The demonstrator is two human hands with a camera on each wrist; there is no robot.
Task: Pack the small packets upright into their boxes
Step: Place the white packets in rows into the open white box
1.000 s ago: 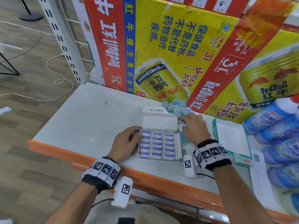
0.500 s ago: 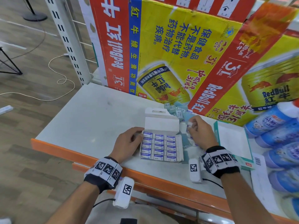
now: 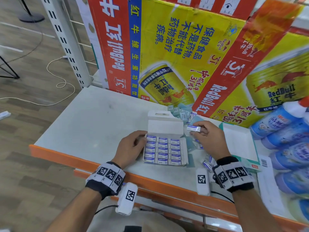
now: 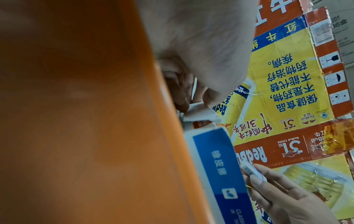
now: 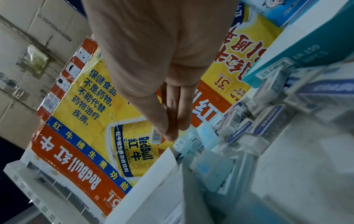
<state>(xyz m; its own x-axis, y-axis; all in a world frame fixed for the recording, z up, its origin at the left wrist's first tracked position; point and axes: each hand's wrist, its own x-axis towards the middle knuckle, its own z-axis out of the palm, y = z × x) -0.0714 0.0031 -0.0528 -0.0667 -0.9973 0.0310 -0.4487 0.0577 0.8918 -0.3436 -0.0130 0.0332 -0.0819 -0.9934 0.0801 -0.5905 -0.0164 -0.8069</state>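
Observation:
A white box (image 3: 183,150) lies open on the shelf, its lid flap (image 3: 165,127) standing up, filled with rows of blue-and-white eraser packets (image 3: 163,151) set upright. My left hand (image 3: 142,139) grips the box's left side near the back corner. In the left wrist view its fingers (image 4: 178,94) pinch a white flap above the box's blue side (image 4: 220,166). My right hand (image 3: 195,131) hovers just right of the lid, pinching one eraser packet (image 3: 194,128) at the fingertips. The right wrist view shows that packet's barcode end (image 5: 157,136) under the fingers (image 5: 176,118).
Loose packets lie in a heap (image 3: 182,113) behind the box and beside my right wrist (image 3: 207,163). A teal box (image 3: 240,144) sits to the right, with blue bottles (image 3: 287,131) beyond it. Red Bull cardboard (image 3: 175,56) walls the back. The shelf's orange edge (image 3: 66,156) runs in front.
My right hand has come up from the loose packets behind the box with one packet pinched in it. The left hand has stayed on the box.

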